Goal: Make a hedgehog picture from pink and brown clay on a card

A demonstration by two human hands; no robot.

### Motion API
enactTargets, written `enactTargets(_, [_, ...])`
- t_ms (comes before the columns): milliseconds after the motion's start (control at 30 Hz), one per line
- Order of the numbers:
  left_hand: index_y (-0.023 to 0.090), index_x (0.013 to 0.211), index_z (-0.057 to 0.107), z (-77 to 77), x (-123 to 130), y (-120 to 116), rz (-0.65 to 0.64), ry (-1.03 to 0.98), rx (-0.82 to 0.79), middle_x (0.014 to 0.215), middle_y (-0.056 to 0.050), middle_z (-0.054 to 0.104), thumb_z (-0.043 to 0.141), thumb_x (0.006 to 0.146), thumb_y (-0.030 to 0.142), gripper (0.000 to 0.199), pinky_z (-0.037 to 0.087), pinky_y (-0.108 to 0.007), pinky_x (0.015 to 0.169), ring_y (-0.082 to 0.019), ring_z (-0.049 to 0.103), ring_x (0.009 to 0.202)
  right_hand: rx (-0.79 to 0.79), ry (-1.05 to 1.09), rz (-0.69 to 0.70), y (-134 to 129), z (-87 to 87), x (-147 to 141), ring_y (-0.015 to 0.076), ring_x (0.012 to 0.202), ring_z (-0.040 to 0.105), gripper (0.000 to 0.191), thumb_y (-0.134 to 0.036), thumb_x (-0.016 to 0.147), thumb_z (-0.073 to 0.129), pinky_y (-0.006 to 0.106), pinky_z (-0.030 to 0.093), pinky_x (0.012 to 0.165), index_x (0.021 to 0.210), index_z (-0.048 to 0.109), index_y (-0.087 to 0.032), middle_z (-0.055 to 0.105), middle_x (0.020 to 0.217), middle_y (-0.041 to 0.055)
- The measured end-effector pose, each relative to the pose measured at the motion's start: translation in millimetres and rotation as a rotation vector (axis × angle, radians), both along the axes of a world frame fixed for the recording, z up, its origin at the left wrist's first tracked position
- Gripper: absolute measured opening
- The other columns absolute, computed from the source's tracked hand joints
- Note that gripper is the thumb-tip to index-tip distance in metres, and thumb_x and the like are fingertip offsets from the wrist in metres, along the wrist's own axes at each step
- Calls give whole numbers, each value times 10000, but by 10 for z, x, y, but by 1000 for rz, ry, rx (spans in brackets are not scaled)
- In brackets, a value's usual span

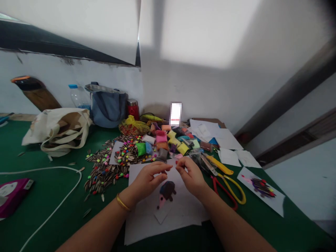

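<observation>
My left hand [148,179], with a gold bangle at its wrist, hovers over the upper left of the white paper [141,224]. Its thumb and fingers are stretched out and apart. Opposite it, my right hand [191,174] is closed in a pinch, and a small red piece [176,162] shows at its fingertips. Below and between both hands lies a clay hedgehog [167,190] with a dark body, short brown feet and a pink pointed snout. A small white paper square [160,216] lies just under the snout.
Sunflower seeds [105,171] mixed with coloured balls spread to the left. Bagged coloured clay [161,136] is heaped behind my hands. Scissors [236,190] and a yellow cutter [219,164] lie right, near a finished hedgehog card [262,189]. Bags [109,105] and a white cable [60,203] are further left.
</observation>
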State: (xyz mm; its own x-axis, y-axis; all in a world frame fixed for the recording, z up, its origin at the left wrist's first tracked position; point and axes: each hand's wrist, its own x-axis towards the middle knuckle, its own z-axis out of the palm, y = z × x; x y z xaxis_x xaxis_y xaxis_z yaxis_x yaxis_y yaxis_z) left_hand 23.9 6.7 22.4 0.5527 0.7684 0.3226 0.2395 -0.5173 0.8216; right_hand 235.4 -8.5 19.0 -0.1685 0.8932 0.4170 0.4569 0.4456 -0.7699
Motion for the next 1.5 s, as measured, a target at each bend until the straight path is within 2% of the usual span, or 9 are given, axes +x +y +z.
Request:
enactTargets(100, [284,1266,604,16,-17,4,60,176,262,1154,-95,653,554,898,428,399,468,-361,886,-226,611,1012,-33,70,-28,18,-30,3,173,781,541,130,-258,918,490,290,426,728,846,585,-207,576,811,19])
enactTargets(200, [286,1291,578,23,-16,16,73,260,456,1141,-101,653,572,888,428,427,455,-379,887,-239,603,1022,-33,62,-18,22,-38,-7,188,836,579,140,-269,912,510,306,440,775,899,640,-216,635,866,31])
enactTargets(467, [366,1328,524,27,-37,37,114,442,646,1174,-68,645,561,886,459,453,393,-398,894,-240,591,1001,-127,57,-30,22,-42,-10,189,803,605,121,-275,863,576,300,459,732,862,686,-223,675,838,29])
enactTargets(767, [393,1295,546,61,-33,33,105,477,685,1227,-60,618,576,884,434,413,352,-401,929,-235,572,1039,-326,186,-22,27,18,-14,146,604,538,159,-300,818,573,255,424,563,719,634,-192,608,659,0])
enactTargets(900, [400,1315,523,66,-32,34,122,521,691,1228,-57,617,581,885,414,434,350,-418,927,-244,572,1035,-340,223,19,29,28,-14,162,696,584,165,-303,835,577,277,459,662,758,674,-193,639,701,9])
enactTargets(1167, [369,1262,568,86,-18,2,97,498,721,1280,-71,586,615,869,393,397,335,-419,967,-246,558,1092,-361,126,-36,47,-52,-9,134,563,500,112,-283,778,590,244,383,521,710,612,-197,588,649,-13])
enactTargets(1300, [303,1179,617,48,-13,-18,133,405,676,1063,-60,659,594,886,372,302,371,-373,877,-202,591,918,-369,304,-19,69,-90,-27,142,628,531,119,-295,788,578,257,426,596,722,600,-198,583,667,-11])
enactTargets(1400, [211,951,661,29,17,-38,215,336,601,889,-58,659,561,905,320,155,387,-353,808,-191,574,830,-460,534,37,68,-117,-61,131,642,543,129,-303,791,595,261,445,631,732,602,-188,601,698,-1])
enactTargets(1500, [188,817,642,22,62,-60,262,294,526,835,-57,650,531,917,272,172,400,-347,783,-185,561,799,-559,664,79,44,-121,-108,123,632,545,140,-313,775,623,257,448,620,735,608,-179,605,701,6])
